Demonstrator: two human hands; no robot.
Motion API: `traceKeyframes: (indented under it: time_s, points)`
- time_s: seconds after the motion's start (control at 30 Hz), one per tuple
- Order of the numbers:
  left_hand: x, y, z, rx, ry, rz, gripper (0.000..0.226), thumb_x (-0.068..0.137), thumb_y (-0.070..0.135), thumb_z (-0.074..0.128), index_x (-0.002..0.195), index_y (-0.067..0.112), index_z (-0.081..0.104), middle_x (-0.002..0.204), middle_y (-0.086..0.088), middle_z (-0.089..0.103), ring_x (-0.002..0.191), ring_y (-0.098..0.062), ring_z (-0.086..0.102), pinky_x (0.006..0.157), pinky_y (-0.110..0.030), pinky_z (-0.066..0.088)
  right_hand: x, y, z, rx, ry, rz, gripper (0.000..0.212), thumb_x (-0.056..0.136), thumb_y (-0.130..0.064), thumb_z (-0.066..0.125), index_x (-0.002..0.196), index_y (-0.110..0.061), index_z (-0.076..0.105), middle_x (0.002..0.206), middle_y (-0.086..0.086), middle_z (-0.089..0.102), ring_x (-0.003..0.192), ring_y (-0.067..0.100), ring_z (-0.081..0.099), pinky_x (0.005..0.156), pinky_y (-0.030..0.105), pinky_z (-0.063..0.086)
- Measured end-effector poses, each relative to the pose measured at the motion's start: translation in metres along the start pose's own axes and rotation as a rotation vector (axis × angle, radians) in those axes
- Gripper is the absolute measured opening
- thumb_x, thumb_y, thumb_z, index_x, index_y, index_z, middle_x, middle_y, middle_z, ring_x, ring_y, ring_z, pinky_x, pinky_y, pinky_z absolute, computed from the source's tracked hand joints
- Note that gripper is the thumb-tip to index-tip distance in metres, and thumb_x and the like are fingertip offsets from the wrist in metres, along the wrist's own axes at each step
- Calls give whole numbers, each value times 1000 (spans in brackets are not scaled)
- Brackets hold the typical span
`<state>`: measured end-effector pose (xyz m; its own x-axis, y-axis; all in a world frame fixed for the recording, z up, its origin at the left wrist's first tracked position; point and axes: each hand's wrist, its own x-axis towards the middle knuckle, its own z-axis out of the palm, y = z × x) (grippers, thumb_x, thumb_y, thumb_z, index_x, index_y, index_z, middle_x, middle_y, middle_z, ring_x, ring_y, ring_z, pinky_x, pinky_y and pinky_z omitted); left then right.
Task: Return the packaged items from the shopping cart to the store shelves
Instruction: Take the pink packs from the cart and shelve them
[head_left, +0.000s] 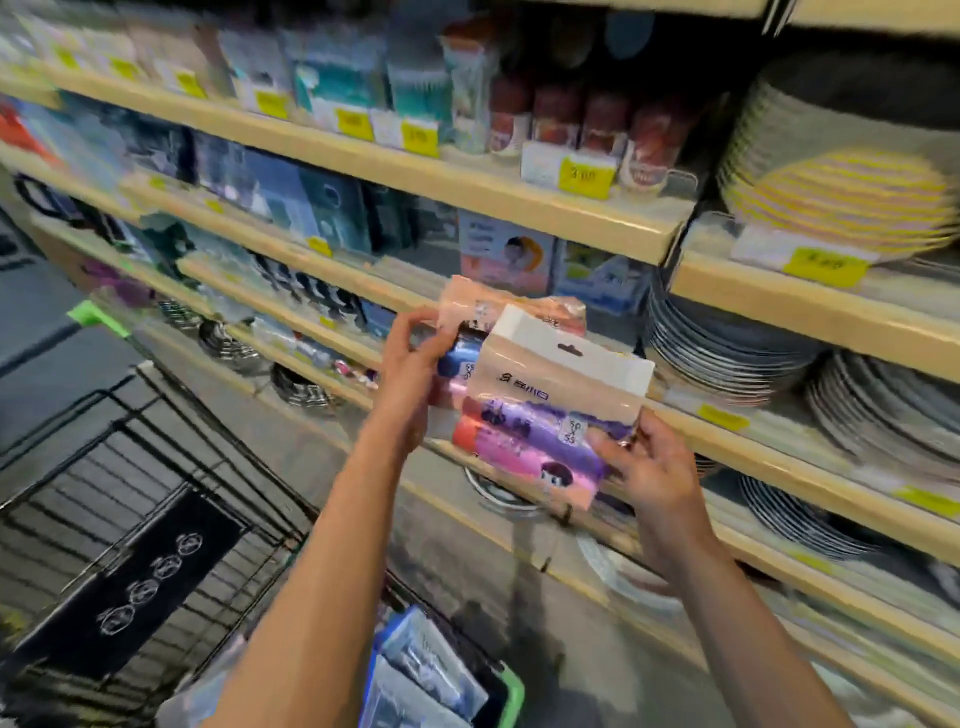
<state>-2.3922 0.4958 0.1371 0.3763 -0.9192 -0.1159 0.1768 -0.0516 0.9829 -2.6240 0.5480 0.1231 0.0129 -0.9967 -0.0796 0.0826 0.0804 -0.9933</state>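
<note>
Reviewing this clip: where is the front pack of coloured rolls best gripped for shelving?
Probably by the front pack's side edges, as now: left hand at its left, right hand pinching the lower right corner. That leaves the white header card and its hang slot free.

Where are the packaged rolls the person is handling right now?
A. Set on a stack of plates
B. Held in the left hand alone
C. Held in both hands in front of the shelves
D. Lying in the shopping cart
C: the left hand and right hand both grip the packaged rolls, raised before the shelves.

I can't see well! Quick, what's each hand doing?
Left hand: gripping the back pink packet.
Right hand: pinching the front packet of coloured rolls.
</note>
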Motion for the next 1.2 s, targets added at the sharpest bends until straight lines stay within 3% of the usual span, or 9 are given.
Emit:
traceKeyframes:
  time_s: [0.27,0.4,0.47,0.6,0.7,0.83,0.93,1.03,1.2]
  points:
    - [115,29,8,-17,-151,-27,10,96,21,61,104,26,56,83,-3,61,64,-16,55,50,-31,49,54,-23,49,-98,107,-28,25,89,-4,66,102,-24,72,103,1,77,100,25,71,93,54,54]
    - [169,32,22,-110,-90,-52,24,97,10,54,119,16,48,95,-8,62,70,-20,62,57,-39,56,63,-17,52,-108,153,-33,25,89,-2,64,111,-11,72,98,2,76,83,10,72,71,30,60]
    - [190,30,30,-81,-80,-53,22,93,-2,44,108,15,46,106,-13,64,81,-23,66,64,-47,59,68,-15,53,-92,182,-5,21,90,-1,63,109,-7,72,90,7,74,66,5,66,54,18,50]
    - [206,18,41,153,-84,-9,29,89,-12,42,109,8,45,106,-11,63,90,-24,67,66,-34,62,85,-10,54,-62,251,28,16,89,-3,65,103,-6,72,101,20,74,89,37,69,74,47,58]
    - [217,-2,32,421,-116,36,25,82,-3,65,101,11,56,107,-12,67,100,-29,67,84,-44,60,99,-11,61,-48,244,36,18,88,-7,66,104,-9,73,105,19,73,101,48,66,80,69,53]
    - [218,-13,17,747,-23,210,27,86,20,72,107,7,62,116,-12,56,107,-24,58,99,-40,50,127,-16,76,-162,276,6,18,91,-3,64,107,-8,71,103,17,74,100,42,67,83,54,58]
    - [204,-10,9,515,30,354,12,94,25,57,91,15,62,95,-6,66,87,-20,64,84,-40,54,156,-20,91,-221,283,42,7,90,-9,69,95,-12,72,97,13,76,91,34,71,89,53,56]
    - [192,-9,-1,376,-169,344,28,100,36,47,79,22,59,75,5,63,70,-12,59,67,-30,48,187,-22,101,-249,300,75,15,87,-18,74,93,-5,71,97,15,75,94,30,70,94,49,54]
    - [194,3,-9,352,-304,334,21,92,13,66,113,11,67,98,3,72,91,-9,68,82,-21,56,219,-19,108,-212,383,64,11,86,-14,70,97,-12,72,99,4,72,101,24,68,88,36,53]
